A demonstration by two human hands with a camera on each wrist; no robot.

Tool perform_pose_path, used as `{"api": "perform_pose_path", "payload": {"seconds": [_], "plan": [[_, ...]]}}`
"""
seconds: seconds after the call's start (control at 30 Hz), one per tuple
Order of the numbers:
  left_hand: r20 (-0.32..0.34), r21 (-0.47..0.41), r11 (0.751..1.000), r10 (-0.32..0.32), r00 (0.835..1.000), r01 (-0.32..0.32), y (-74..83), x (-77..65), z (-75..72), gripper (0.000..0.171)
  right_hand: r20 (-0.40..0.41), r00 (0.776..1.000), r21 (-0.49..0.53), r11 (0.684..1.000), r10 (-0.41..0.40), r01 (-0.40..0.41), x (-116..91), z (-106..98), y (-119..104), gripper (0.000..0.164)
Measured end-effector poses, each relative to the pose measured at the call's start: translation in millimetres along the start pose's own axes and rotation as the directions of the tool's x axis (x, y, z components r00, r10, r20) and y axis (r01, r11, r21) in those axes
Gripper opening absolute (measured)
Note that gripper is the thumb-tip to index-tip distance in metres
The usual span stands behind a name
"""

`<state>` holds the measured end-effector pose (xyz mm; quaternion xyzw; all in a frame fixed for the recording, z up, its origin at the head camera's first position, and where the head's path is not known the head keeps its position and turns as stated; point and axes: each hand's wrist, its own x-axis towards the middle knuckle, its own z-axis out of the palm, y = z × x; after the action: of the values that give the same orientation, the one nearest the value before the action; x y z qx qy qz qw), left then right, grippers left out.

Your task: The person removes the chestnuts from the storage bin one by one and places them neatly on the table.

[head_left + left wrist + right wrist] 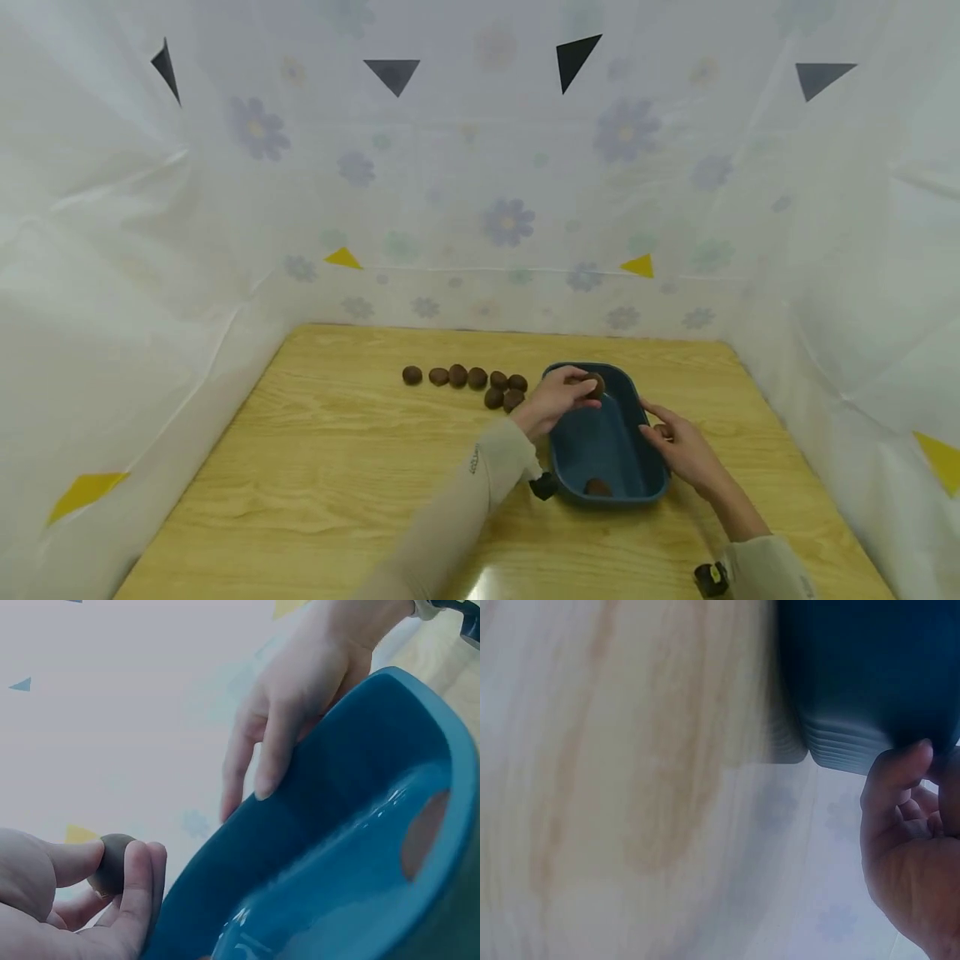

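My left hand (pixel 558 398) pinches a dark brown round thing (pixel 595 385) between thumb and fingers, above the far end of a deep blue rectangular dish (pixel 553 454). In the left wrist view, this round thing (pixel 112 864) shows a small paler patch low down. Another brown round thing (pixel 597 487) lies inside the dish at its near end. My right hand (pixel 684 450) touches the dish's right side with thumb and finger. Up close in the right wrist view, the thumb (pixel 911 763) rests against the dish's outer wall (pixel 847 742).
Several similar brown round things (pixel 457 376) lie on the wood-patterned table (pixel 337 475) left of the dish, some in a row and some bunched near my left wrist. White flowered sheeting (pixel 480 192) walls the table's back and sides.
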<state>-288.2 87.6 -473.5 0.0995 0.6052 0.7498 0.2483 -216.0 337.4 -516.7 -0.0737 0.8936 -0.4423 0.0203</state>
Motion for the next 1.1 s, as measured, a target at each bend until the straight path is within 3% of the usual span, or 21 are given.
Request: {"api": "perform_pose_path", "payload": {"seconds": [0.27, 0.47, 0.7, 0.9, 1.1], "plan": [[-0.027, 0.021, 0.999, 0.035, 0.999, -0.034, 9.5, -22.2, -36.8, 0.039, -0.009, 1.000, -0.008, 1.000, -0.010, 0.010, -0.5, -2.8, -1.8, 0.060], [-0.080, 0.073, 0.996, 0.062, 0.995, -0.056, 15.7, -41.7, -75.7, 0.045, 0.006, 1.000, 0.014, 1.000, -0.005, 0.005, 0.3, -1.6, -1.4, 0.061], [-0.147, 0.074, 0.995, 0.084, 0.986, -0.074, 20.3, -61.7, -115.6, 0.048, 0.000, 1.000, 0.006, 1.000, 0.005, -0.005, -0.6, -0.7, -1.6, 0.060], [-0.174, 0.058, 0.995, 0.095, 0.980, -0.086, 18.9, -71.4, -132.7, 0.045, 0.001, 1.000, 0.006, 1.000, 0.001, -0.001, -1.0, -1.8, -0.7, 0.059], [-0.194, 0.012, 0.997, 0.083, 0.978, -0.082, 12.0, -67.9, -141.8, 0.041, 0.002, 1.000, 0.001, 1.000, 0.001, -0.001, 0.2, -2.8, 1.4, 0.059]]}}
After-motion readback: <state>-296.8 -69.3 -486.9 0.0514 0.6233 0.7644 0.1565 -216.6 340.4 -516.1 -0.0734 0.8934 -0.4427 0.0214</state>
